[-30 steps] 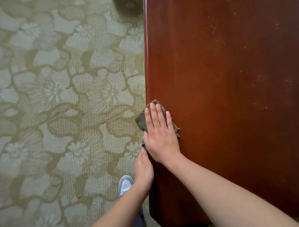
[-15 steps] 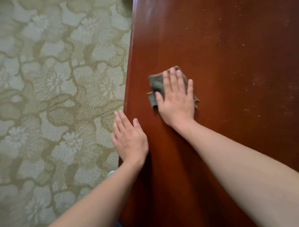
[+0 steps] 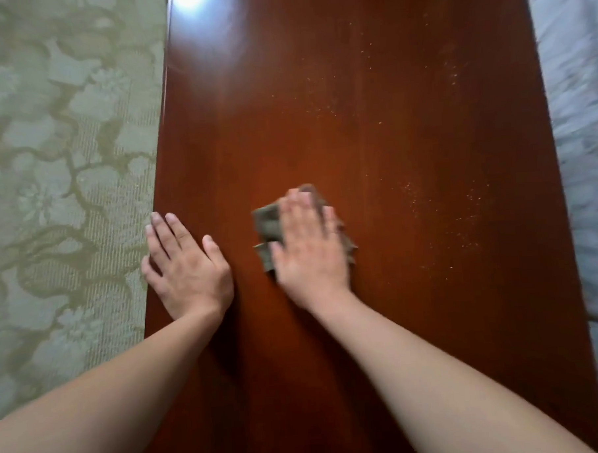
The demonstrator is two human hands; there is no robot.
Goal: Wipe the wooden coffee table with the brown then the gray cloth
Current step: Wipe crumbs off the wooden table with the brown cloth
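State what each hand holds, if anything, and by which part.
Nothing is gripped. The right hand presses flat on the middle of the cloth; the left hand rests on the table.

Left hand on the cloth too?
No, the left hand rests flat on the bare table by its edge; only the right hand presses the cloth.

The right hand (image 3: pixel 309 250) is blurred and covers most of the cloth (image 3: pixel 268 224), so its colour is unclear. The bench (image 3: pixel 389 119) is cut off at the top and bottom edges.
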